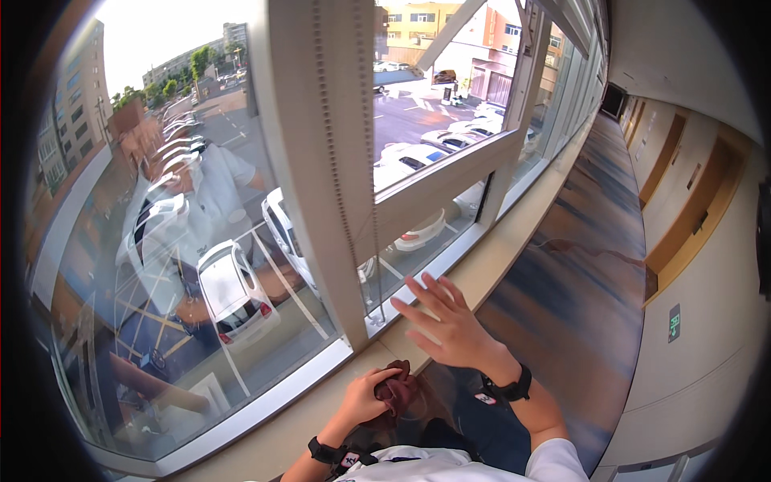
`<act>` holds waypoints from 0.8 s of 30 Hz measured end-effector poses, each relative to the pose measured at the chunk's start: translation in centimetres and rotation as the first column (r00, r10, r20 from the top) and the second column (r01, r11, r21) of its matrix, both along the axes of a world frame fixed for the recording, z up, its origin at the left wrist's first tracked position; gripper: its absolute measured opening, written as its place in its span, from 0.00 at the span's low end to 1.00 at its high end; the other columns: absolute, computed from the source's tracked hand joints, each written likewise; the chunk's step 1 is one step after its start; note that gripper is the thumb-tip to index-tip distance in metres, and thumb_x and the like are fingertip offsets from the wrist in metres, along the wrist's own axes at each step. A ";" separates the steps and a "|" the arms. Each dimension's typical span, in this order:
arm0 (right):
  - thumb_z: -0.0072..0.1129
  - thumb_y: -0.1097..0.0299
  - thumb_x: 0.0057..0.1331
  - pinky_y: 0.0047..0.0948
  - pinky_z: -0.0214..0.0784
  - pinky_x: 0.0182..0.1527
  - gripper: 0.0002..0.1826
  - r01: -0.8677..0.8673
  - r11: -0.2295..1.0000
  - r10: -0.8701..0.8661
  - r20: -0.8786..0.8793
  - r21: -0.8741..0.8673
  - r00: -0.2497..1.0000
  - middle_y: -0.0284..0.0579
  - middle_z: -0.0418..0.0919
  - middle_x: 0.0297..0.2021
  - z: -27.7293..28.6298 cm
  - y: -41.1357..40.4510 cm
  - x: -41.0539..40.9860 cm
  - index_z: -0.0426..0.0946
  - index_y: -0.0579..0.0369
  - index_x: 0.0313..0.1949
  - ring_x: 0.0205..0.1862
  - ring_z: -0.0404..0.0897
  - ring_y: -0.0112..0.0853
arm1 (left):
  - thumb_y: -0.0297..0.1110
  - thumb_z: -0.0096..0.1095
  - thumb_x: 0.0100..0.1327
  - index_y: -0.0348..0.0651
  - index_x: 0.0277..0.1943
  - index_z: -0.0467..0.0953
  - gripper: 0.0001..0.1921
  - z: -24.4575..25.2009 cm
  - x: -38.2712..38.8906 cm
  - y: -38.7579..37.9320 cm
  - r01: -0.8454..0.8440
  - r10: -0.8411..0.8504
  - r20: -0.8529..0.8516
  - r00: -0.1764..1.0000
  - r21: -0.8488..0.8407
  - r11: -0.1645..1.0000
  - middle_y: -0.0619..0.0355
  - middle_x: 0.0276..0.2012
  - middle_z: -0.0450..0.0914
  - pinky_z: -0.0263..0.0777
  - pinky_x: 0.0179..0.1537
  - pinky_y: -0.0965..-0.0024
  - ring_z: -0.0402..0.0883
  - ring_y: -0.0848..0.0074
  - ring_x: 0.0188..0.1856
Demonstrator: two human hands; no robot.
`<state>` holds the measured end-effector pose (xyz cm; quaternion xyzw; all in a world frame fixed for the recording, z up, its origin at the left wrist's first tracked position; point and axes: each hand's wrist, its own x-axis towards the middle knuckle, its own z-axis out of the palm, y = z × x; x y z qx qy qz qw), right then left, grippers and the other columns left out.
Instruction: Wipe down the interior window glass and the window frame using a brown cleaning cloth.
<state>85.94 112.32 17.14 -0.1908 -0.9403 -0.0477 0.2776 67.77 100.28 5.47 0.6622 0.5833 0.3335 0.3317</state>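
In my left hand (365, 394) is a bunched dark-red cloth (397, 394), its lower end hanging past the edge of the pale windowsill (376, 356). My right hand (438, 328) is raised beside the sill with its fingers spread and nothing in it. Behind its fingertips stands the lower window frame (424, 262). Both wrists wear black straps. A beaded blind chain (378, 283) reaches down near the right fingers, close to the foot of the wide window post (301, 120).
A large glass pane (241, 199) at the left reflects a person over parked cars outside. An upper window sash (449, 36) is tilted open. To the right, a corridor floor (560, 271) runs past wooden doors (692, 223) and a green exit sign (674, 323).
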 end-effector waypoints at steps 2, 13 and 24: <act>0.51 0.57 0.64 0.43 0.38 0.67 0.33 -0.073 0.969 0.074 -0.004 -0.237 0.997 0.47 0.43 0.69 -1.9 -0.1 2.4 0.52 0.42 0.67 0.70 0.44 0.44 | 0.29 0.63 0.38 0.47 0.52 0.74 0.30 1.7 0.8 0.6 0.047 -0.047 -0.010 0.999 0.013 0.999 0.51 0.43 0.76 0.70 0.45 0.63 0.76 0.55 0.45; 0.63 0.46 0.55 0.38 0.47 0.65 0.51 -0.383 0.462 -0.047 -0.453 -0.800 0.890 0.54 0.51 0.64 -11.5 3.5 12.5 0.42 0.53 0.68 0.66 0.52 0.43 | 0.25 0.60 0.48 0.38 0.67 0.45 0.43 3.4 14.7 10.4 -0.046 -0.074 0.375 0.924 0.301 0.952 0.44 0.59 0.54 0.48 0.64 0.61 0.55 0.57 0.63; 0.67 0.72 0.52 0.30 0.62 0.56 0.29 -0.644 -0.120 -0.356 -0.573 -0.755 0.738 0.42 0.72 0.50 -12.8 10.4 18.0 0.67 0.57 0.54 0.52 0.71 0.31 | 0.37 0.60 0.59 0.41 0.69 0.45 0.40 6.3 16.7 15.3 0.196 -0.201 0.132 0.971 0.046 0.979 0.41 0.60 0.60 0.53 0.62 0.63 0.60 0.54 0.63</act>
